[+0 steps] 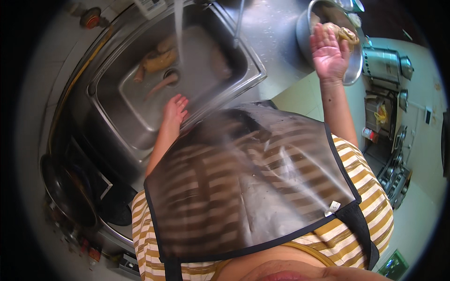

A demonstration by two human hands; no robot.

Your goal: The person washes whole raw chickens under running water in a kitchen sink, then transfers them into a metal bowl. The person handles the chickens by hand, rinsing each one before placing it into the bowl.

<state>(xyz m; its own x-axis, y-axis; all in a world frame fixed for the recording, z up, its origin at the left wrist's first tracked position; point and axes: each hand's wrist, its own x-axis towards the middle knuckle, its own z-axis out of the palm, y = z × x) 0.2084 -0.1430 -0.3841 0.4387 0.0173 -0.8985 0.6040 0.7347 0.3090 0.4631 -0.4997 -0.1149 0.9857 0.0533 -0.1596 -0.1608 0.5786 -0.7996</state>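
Observation:
My left hand hovers at the near side of a stainless steel sink, fingers spread, holding nothing. Yellowish pieces of raw poultry lie in the sink, with a long pinkish piece across the drain. A paler piece rests by the right wall, blurred. Water streams down into the basin. Palm up, my right hand is raised in front of a large metal bowl, empty, thumb apart. Pale yellow poultry pieces are in that bowl, partly hidden by the hand.
A steel counter joins sink and bowl. A wet, see-through apron covers my front. At left leans a dark wok. Behind the bowl side stand a large metal pot and a shelf with pans.

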